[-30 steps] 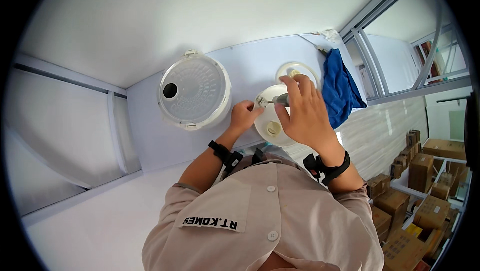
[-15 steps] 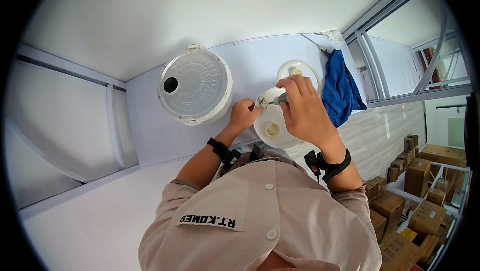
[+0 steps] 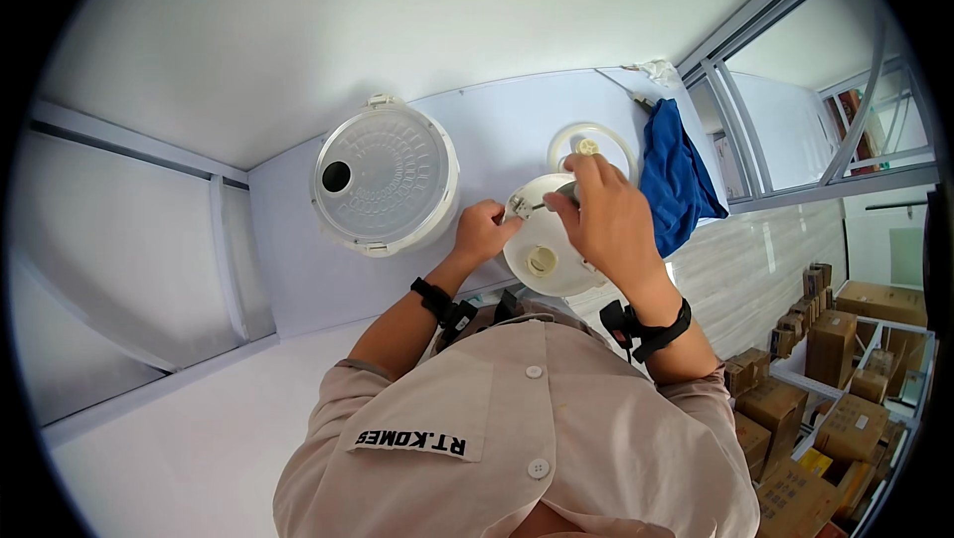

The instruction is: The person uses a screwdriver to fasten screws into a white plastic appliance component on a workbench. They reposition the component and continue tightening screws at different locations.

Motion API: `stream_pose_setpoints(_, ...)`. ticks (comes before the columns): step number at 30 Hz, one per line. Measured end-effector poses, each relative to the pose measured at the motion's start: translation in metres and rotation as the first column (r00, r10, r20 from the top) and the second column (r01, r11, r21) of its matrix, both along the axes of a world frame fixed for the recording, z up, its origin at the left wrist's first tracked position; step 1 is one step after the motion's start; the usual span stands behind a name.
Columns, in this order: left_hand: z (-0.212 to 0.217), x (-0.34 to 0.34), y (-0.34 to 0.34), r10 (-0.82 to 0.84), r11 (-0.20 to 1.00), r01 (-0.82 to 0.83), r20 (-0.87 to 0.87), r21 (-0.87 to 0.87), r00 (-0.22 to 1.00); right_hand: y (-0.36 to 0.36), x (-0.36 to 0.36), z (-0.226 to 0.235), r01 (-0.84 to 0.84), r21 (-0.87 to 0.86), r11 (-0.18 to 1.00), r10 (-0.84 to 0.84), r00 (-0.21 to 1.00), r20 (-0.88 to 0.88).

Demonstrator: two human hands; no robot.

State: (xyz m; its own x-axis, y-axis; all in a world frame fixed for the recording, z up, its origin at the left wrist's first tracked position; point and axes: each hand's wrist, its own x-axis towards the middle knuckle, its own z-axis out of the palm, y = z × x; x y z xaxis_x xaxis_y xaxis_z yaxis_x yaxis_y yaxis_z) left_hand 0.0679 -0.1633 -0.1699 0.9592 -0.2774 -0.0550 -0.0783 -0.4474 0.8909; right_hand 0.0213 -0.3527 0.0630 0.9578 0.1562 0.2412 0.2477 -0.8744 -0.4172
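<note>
A round white lid-like part (image 3: 545, 252) with a small round hub lies on the pale table in front of me. My left hand (image 3: 484, 231) grips its left rim beside a small metal fitting (image 3: 519, 205). My right hand (image 3: 603, 217) is closed on a slim tool whose tip meets that fitting. Both wrists wear black bands.
A large white cooker lid (image 3: 385, 178) with a dark hole stands to the left. A clear ring-shaped part (image 3: 592, 146) lies behind my hands, a blue cloth (image 3: 674, 178) to the right. Cardboard boxes (image 3: 845, 359) are stacked on the floor at lower right. A window frame runs along the right.
My hands have stayed on the white part and the tool, with only slight shifts. The view has drifted a little.
</note>
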Motion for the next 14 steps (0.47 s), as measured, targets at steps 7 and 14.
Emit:
stream_pose_setpoints(7, 0.002, 0.0, 0.002, -0.009, 1.0, 0.009, 0.013, -0.006, 1.0, 0.001, 0.0, 0.014, -0.149, -0.078, 0.986, 0.163, 0.96, 0.228)
stream_pose_setpoints(14, -0.005, -0.001, 0.005, -0.028, 0.998, 0.028, -0.005, -0.049, 1.0, 0.003, 0.007, 0.009, 0.084, -0.186, 0.979, -0.14, 0.938, -0.317)
